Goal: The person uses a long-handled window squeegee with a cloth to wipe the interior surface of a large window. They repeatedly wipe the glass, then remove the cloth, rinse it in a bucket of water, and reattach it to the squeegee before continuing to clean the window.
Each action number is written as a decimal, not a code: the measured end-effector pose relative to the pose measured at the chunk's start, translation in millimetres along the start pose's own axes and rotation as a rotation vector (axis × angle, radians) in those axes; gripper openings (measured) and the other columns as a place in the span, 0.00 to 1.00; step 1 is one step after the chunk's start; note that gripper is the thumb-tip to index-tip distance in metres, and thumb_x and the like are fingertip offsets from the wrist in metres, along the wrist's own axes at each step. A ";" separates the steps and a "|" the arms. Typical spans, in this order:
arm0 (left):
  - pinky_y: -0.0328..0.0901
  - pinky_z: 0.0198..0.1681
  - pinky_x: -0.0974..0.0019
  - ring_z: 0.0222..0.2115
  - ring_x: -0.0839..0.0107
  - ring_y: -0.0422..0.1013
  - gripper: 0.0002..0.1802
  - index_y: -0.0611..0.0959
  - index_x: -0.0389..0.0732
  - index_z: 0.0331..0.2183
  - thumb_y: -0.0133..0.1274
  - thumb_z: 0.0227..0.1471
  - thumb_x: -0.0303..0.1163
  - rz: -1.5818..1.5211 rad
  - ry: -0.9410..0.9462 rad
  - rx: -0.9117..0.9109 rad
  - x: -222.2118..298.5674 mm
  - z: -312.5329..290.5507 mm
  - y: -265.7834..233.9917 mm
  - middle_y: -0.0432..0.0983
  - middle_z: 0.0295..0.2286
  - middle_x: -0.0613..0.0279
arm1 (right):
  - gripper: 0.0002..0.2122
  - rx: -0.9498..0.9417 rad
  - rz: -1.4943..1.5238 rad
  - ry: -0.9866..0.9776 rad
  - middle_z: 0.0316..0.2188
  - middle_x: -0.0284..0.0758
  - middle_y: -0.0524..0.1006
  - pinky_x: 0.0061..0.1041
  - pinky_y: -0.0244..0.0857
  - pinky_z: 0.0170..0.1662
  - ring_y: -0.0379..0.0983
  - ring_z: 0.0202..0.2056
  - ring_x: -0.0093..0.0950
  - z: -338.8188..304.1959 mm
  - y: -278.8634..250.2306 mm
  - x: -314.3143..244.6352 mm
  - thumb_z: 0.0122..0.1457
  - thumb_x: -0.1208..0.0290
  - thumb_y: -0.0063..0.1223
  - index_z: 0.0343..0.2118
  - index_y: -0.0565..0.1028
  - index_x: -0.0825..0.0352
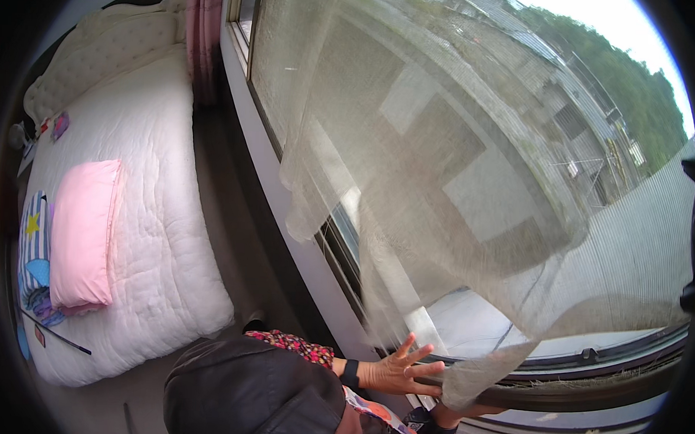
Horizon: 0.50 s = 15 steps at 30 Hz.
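A large sheet of fine window screen mesh [433, 182] spreads loosely over the sliding window, creased and bunched toward its lower corner. My left hand [399, 369], with a black band at the wrist, reaches to the mesh's lower edge. Its fingers are spread and nothing is gripped. Lower and to the right, my right hand [467, 412] is beside the gathered corner of the mesh, low over the window frame [571, 395]. The mesh partly covers that hand, and its fingers are mostly hidden. Frayed mesh threads lie along the frame's edge.
At left stands a bed [152, 210] with a white quilt, a pink pillow [86, 235] and a thin black rod [56, 333]. A pink curtain [203, 44] hangs at the window's far end. Dark floor [237, 213] runs between bed and wall. Buildings [551, 86] show outside.
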<state>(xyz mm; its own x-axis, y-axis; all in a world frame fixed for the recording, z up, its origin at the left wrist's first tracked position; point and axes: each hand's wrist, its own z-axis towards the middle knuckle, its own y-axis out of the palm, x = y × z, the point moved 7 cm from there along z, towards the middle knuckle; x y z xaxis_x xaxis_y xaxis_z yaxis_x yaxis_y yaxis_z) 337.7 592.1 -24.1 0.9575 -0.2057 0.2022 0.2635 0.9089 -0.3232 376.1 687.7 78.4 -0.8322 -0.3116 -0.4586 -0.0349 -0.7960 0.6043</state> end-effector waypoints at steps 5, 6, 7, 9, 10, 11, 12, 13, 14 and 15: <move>0.26 0.61 0.31 0.63 0.44 0.34 0.24 0.71 0.72 0.50 0.53 0.49 0.43 0.051 -0.113 0.040 -51.7 -6.4 -30.1 0.43 0.63 0.61 | 0.43 0.277 0.104 0.117 0.65 0.35 0.49 0.43 0.34 0.66 0.44 0.65 0.32 10.9 -15.7 58.9 0.55 0.34 0.35 0.65 0.43 0.61; 0.27 0.61 0.31 0.63 0.43 0.34 0.27 0.69 0.71 0.52 0.54 0.49 0.45 0.096 -0.114 0.076 -62.2 -7.9 -38.3 0.42 0.63 0.60 | 0.44 -0.044 0.171 0.215 0.66 0.33 0.47 0.43 0.32 0.66 0.41 0.66 0.31 21.4 8.8 74.5 0.54 0.35 0.39 0.66 0.41 0.59; 0.28 0.60 0.31 0.63 0.43 0.34 0.29 0.67 0.71 0.53 0.54 0.49 0.46 0.142 -0.114 0.115 -73.4 -9.3 -46.9 0.42 0.63 0.59 | 0.44 -0.028 0.160 0.238 0.66 0.33 0.47 0.42 0.33 0.66 0.43 0.65 0.31 29.4 9.6 89.1 0.54 0.36 0.41 0.65 0.42 0.60; 0.29 0.60 0.31 0.63 0.42 0.35 0.36 0.62 0.69 0.57 0.56 0.47 0.49 0.244 -0.183 0.102 -100.2 -13.2 -65.0 0.40 0.63 0.57 | 0.43 -0.019 0.263 0.303 0.65 0.34 0.49 0.39 0.34 0.66 0.46 0.64 0.33 47.6 17.1 119.7 0.54 0.37 0.43 0.65 0.45 0.60; 0.30 0.60 0.31 0.63 0.41 0.35 0.39 0.60 0.67 0.58 0.57 0.46 0.51 0.304 -0.205 0.101 -110.1 -14.2 -74.6 0.40 0.63 0.56 | 0.41 0.101 -0.063 0.277 0.63 0.36 0.54 0.37 0.37 0.66 0.53 0.61 0.33 55.8 10.8 132.7 0.56 0.37 0.39 0.63 0.49 0.64; 0.31 0.60 0.32 0.63 0.41 0.35 0.42 0.57 0.65 0.60 0.58 0.45 0.53 0.297 -0.276 0.145 -122.9 -14.4 -86.4 0.39 0.63 0.54 | 0.41 0.184 -0.341 0.135 0.56 0.42 0.62 0.35 0.51 0.62 0.61 0.56 0.32 63.6 11.1 142.7 0.58 0.33 0.23 0.58 0.56 0.70; 0.32 0.60 0.32 0.63 0.40 0.35 0.46 0.55 0.63 0.61 0.58 0.44 0.54 0.303 -0.329 0.195 -136.5 -14.2 -99.7 0.39 0.63 0.53 | 0.41 0.145 -0.543 0.087 0.56 0.43 0.62 0.35 0.52 0.61 0.61 0.56 0.34 74.3 20.7 155.6 0.58 0.34 0.22 0.58 0.55 0.71; 0.32 0.60 0.32 0.62 0.40 0.35 0.49 0.53 0.61 0.62 0.59 0.43 0.56 0.309 -0.382 0.244 -150.1 -14.6 -113.6 0.39 0.63 0.52 | 0.40 0.114 -0.615 0.047 0.56 0.45 0.61 0.35 0.52 0.61 0.61 0.56 0.35 82.8 30.3 169.6 0.59 0.34 0.21 0.58 0.54 0.72; 0.34 0.60 0.33 0.62 0.38 0.36 0.56 0.50 0.55 0.63 0.60 0.39 0.60 0.349 -0.426 0.269 -163.3 -14.7 -126.6 0.38 0.63 0.49 | 0.39 0.082 -0.690 -0.007 0.55 0.41 0.64 0.34 0.53 0.59 0.62 0.54 0.33 92.6 39.3 182.1 0.60 0.35 0.22 0.58 0.55 0.70; 0.35 0.61 0.36 0.62 0.40 0.36 0.59 0.48 0.52 0.63 0.60 0.37 0.62 0.359 -0.479 0.295 -177.8 -14.8 -139.3 0.38 0.63 0.47 | 0.36 0.100 -0.694 -0.073 0.53 0.43 0.64 0.34 0.57 0.56 0.64 0.52 0.35 100.3 45.6 194.9 0.61 0.38 0.26 0.57 0.56 0.69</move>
<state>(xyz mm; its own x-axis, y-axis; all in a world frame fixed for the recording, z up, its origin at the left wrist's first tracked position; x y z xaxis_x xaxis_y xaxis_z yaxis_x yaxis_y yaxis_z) 132.5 496.6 -28.7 0.8038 0.2504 0.5396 -0.1703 0.9660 -0.1946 156.9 642.7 81.9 -0.6341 0.2894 -0.7171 -0.6192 -0.7455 0.2467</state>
